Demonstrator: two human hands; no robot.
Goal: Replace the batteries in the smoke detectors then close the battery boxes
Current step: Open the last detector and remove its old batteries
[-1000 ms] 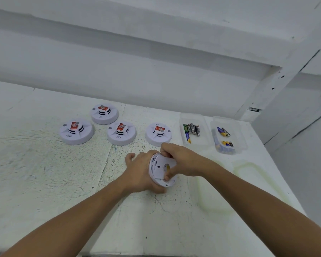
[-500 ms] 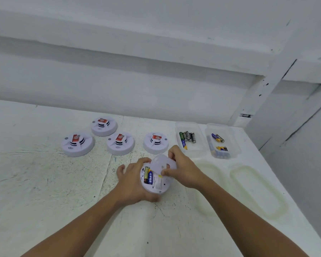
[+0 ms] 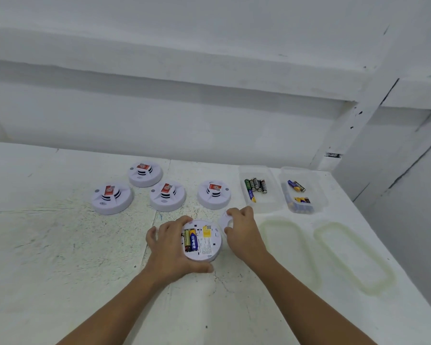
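Note:
A white smoke detector [image 3: 205, 241] lies upside down on the table with its battery box uncovered, showing two batteries [image 3: 191, 240] inside. My left hand [image 3: 171, 247] grips it round its left side and near rim. My right hand [image 3: 243, 229] holds the white battery cover [image 3: 225, 221] low over the table just right of the detector. Several more detectors stand face up behind, the nearest one [image 3: 214, 194] just beyond my right hand.
Two clear plastic trays stand at the back right: the left tray [image 3: 260, 204] holds several loose batteries, the right tray [image 3: 317, 195] holds blue and yellow ones. Two translucent tray lids [image 3: 353, 257] lie flat on the right. The table edge runs along the right.
The cover came off the detector's battery box. My right hand carried it to the right and down beside the detector. My left hand kept its grip.

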